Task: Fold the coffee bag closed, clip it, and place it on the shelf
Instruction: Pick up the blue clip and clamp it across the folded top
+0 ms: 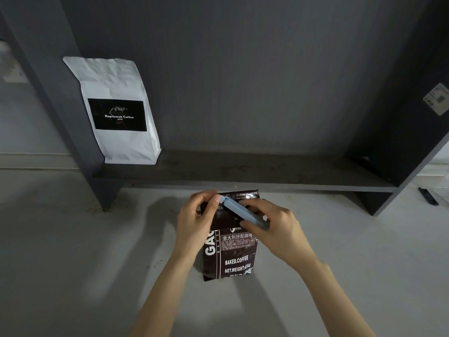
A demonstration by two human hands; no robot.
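The dark grey shelf [243,171] is filling the upper part of my view, and I am placing everything else by it. Below its front edge the pale floor [73,239] is spreading out towards me. A white Kopiluwak Coffee bag [116,110] is standing at the shelf's left end, leaning against the left upright.

The dark brown coffee bag [230,254] is lying on the floor just in front of the shelf's lower board, near its middle, label up and its top end pointing at the shelf. I am holding a grey-blue bag clip [243,212] slantwise across the bag's folded top. My left hand [194,222] is pinching the clip's near-shelf end together with the bag's left edge, its grip pressed onto both. My right hand [269,227] is closing thumb and fingers around the clip's other end.

A small black object [428,197] is lying on the floor off the shelf's right end.
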